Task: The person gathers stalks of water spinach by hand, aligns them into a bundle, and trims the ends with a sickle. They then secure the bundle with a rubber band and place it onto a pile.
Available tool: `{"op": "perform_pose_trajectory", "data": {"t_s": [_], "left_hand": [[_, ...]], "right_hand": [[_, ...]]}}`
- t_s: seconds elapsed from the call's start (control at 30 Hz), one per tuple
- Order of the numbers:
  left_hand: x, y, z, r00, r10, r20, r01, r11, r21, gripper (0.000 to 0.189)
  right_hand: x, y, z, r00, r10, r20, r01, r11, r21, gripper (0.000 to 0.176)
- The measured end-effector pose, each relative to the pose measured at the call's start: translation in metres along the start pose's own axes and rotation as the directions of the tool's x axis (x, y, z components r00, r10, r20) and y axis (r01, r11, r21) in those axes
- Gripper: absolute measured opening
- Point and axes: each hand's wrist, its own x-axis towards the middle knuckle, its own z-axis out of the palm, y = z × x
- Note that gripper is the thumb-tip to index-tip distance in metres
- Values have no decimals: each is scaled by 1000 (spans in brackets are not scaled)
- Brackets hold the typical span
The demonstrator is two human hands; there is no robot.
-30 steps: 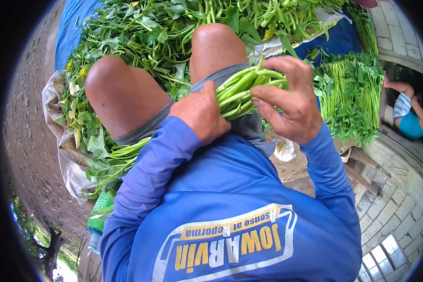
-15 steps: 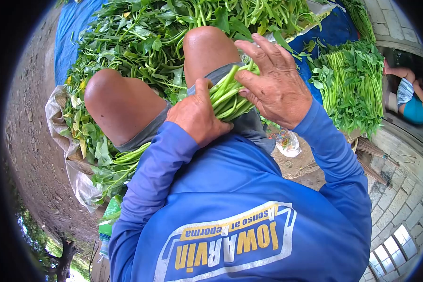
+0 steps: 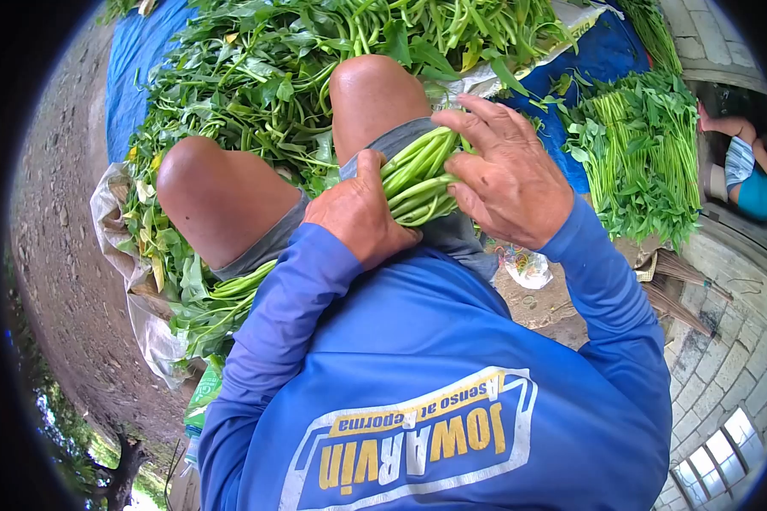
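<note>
My left hand (image 3: 354,209) is wrapped round a bundle of green water spinach stems (image 3: 419,175), held over my lap. The bundle's leafy end (image 3: 209,319) shows beyond my left forearm. My right hand (image 3: 513,175) is at the cut stem ends, its thumb and fingertips curled against them. Some of its fingertips are hidden behind the stems. A large heap of loose water spinach (image 3: 247,77) lies in front of my knees.
Stacked, tied bundles of greens (image 3: 635,157) lie at the right on a blue tarp (image 3: 618,47). Colourful rubber bands and a plastic bag (image 3: 528,266) are on the ground beside me. A white sack (image 3: 111,200) edges the heap. Another person (image 3: 754,175) is at far right.
My right hand has moved down slightly, and its fingers have drawn closer together at the stem ends. The stems tilt a little differently; my left hand keeps its grip.
</note>
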Motion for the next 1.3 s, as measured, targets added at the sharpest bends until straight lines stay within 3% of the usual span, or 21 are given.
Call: {"op": "perform_pose_trajectory", "data": {"t_s": [0.07,0.17,0.23,0.27,0.3,0.43,0.53,0.6,0.7,0.77,0.83,0.87,0.9,0.97,1.0,1.07,1.13,1.17,1.2,1.23,1.3], "left_hand": [[0,4,-1,999,25,20,-25,1000,5,94],[1,1,0,1000,-1,27,0,1000,26,74],[9,1,-1,997,-26,66,21,997,72,60],[11,2,-10,994,-15,110,10,999,49,49],[17,-2,-15,991,14,135,-8,999,-47,49],[36,-30,-11,908,292,301,-123,872,-474,50],[35,-21,-32,757,433,489,-29,770,-637,52],[31,-25,-27,807,453,380,-45,688,-724,50],[25,-26,-46,857,292,425,147,652,-743,64],[20,-33,-61,872,262,413,191,596,-780,65],[-2,-43,-82,879,349,325,105,524,-845,66],[-41,-54,-117,913,349,212,71,376,-924,63],[-63,-60,-132,927,359,107,27,221,-975,66],[-78,-79,-138,939,343,12,-27,109,-994,67],[-82,-84,-139,942,334,-23,-48,68,-997,67],[-73,-71,-119,942,337,-5,-19,39,-999,65],[-40,-61,-91,916,372,147,27,307,-951,62],[-24,-57,-83,905,378,196,14,433,-901,60],[-19,-51,-80,899,371,234,107,332,-937,55],[-9,-62,-73,877,421,230,122,268,-956,52],[0,-67,-75,860,436,266,133,312,-941,55]], "right_hand": [[1,1,3,1000,-3,3,3,997,77,26],[9,21,-2,937,221,270,-285,932,224,30],[19,62,2,763,488,424,-482,866,-128,37],[10,68,-10,899,435,54,-427,897,-115,35],[2,67,-18,894,309,-326,-361,926,-113,38],[26,-23,-19,935,-111,-338,101,994,-47,36],[26,-5,36,987,-157,-38,144,963,-229,35],[44,1,27,944,-76,322,143,971,-189,41],[68,4,9,961,-226,161,272,880,-390,55],[80,-11,-3,910,-287,-299,125,878,-462,47],[72,-48,-68,944,-117,-307,-51,871,-488,74],[67,-55,-80,831,-83,-549,56,996,-66,80],[53,-48,-74,840,98,-534,114,930,349,85],[40,-39,-41,890,390,-236,94,349,932,94],[51,-45,-19,942,328,-65,24,126,992,91],[71,-52,21,948,216,-236,190,211,959,80],[108,-18,47,709,-128,-693,555,708,437,66],[116,-28,44,748,-14,-664,547,580,604,56],[123,-38,41,774,102,-625,538,415,734,46],[128,-62,31,920,369,-134,254,-299,920,32],[134,-66,27,874,478,-91,260,-301,917,10]]}}
